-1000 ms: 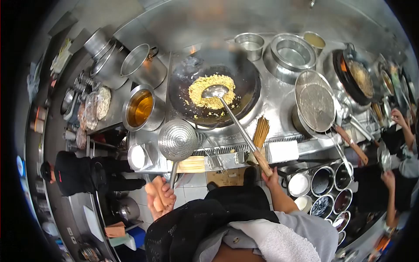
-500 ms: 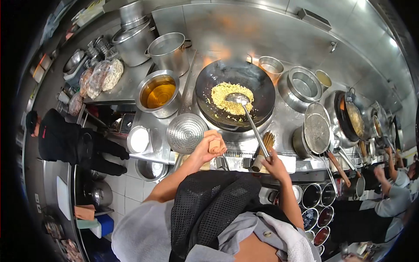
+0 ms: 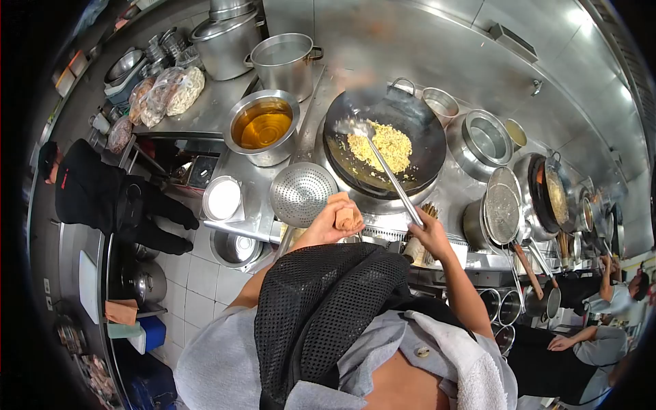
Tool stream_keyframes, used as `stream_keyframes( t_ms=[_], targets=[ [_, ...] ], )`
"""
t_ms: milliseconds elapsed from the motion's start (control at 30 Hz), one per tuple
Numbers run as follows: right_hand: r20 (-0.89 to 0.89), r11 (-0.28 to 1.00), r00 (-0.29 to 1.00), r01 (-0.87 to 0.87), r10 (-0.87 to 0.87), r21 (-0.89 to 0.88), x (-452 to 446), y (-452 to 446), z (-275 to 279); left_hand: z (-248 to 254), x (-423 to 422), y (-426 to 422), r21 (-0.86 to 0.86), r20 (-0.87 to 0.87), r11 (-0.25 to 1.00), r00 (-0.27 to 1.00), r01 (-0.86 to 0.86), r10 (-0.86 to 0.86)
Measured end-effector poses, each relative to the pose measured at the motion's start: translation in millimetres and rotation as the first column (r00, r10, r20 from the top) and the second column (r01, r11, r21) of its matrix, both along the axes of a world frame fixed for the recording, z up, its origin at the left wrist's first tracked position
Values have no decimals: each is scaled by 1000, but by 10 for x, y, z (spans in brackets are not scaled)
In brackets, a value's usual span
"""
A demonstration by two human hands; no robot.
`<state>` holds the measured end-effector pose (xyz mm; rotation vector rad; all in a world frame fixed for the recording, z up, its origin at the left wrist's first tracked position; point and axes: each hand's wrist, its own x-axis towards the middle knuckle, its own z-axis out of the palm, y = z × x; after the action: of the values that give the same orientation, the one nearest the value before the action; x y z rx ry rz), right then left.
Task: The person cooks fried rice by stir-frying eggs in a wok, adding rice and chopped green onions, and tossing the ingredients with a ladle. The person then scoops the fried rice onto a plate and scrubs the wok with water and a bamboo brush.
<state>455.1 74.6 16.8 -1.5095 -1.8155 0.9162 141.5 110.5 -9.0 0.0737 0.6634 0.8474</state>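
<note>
My right hand (image 3: 429, 232) is closed round the handle of a long metal ladle (image 3: 389, 169). The ladle's bowl lies inside the black wok (image 3: 432, 133), at the left edge of the yellow fried rice (image 3: 393, 145). In front of the wok, my left hand (image 3: 326, 224) grips a folded orange-brown cloth (image 3: 347, 216). Just left of that hand rests a round perforated strainer (image 3: 303, 194), its handle running down beside my forearm. A bamboo brush (image 3: 428, 213) stands partly hidden behind my right hand.
A pot of amber oil (image 3: 263, 130) and a white container (image 3: 222, 199) are left of the wok. Mesh strainers (image 3: 502, 212) and nested pots (image 3: 488, 137) sit right. A person in black (image 3: 89, 184) stands far left; other people (image 3: 605, 345) are at right.
My left hand came up beside the strainer with the cloth. The ladle has swung to the left side of the rice. The camera view has shifted.
</note>
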Motion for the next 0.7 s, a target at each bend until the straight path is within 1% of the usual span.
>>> stream_keyframes(
  t_ms=[67,100,133,167,200,233,267,300,367,400,433,467,500,533,567,600,633,667,700],
  targets=[
    [223,998,973,-65,61,10,415,-267,96,-92,35,138,-16,31,1000,999,18,-18],
    [262,999,964,-49,43,15,691,-437,36,-122,55,235,-25,62,999,997,38,-36],
    [409,983,912,62,15,-175,899,-612,200,-97,81,310,-64,58,995,996,75,-71],
    [310,993,950,6,-42,116,1313,-815,-138,-78,121,387,-55,66,997,996,58,-54],
    [456,989,878,138,-144,45,1482,-1004,-94,-71,180,472,-61,11,995,997,83,-82],
    [505,983,845,183,-175,34,1486,-1127,46,-40,259,555,-67,-46,991,992,114,-117],
    [462,970,856,241,-231,40,1421,-1184,86,16,346,627,-59,-105,992,988,108,-113],
    [415,951,861,305,-294,42,1274,-1259,94,-69,429,742,-50,-106,992,987,119,-124],
    [264,924,888,379,-376,41,970,-1358,-53,-256,604,970,-149,-128,980,981,129,-148],
    [194,925,907,381,-375,7,828,-1376,-173,-319,667,974,-132,-152,986,981,101,-121],
    [130,931,928,360,-350,-55,582,-1354,-96,-434,725,991,-126,-157,985,978,115,-134],
    [13,943,944,331,-330,-32,343,-1316,-47,-588,763,1008,-39,-156,996,984,78,-83],
    [-134,951,942,304,-308,-53,162,-1248,-29,-739,774,1028,44,-156,998,987,48,-40],
    [-140,956,947,278,-289,-92,64,-1190,48,-851,811,1028,49,-74,997,996,56,-52],
    [-146,958,951,254,-272,-132,-6,-1227,164,-433,777,724,22,-105,999,993,-46,48],
    [-117,946,964,206,-241,-250,5,-1412,493,49,793,371,3,-127,989,981,-149,149],
    [-97,927,975,154,-198,-343,79,-1510,836,-411,643,278,200,-57,980,998,21,-10],
    [-56,996,996,59,-62,-65,243,-1701,860,-397,520,-10,250,330,968,939,9,-94],
    [-49,958,996,52,-69,-283,286,-1861,1265,131,478,-287,51,89,999,996,13,-18]
  ],
)
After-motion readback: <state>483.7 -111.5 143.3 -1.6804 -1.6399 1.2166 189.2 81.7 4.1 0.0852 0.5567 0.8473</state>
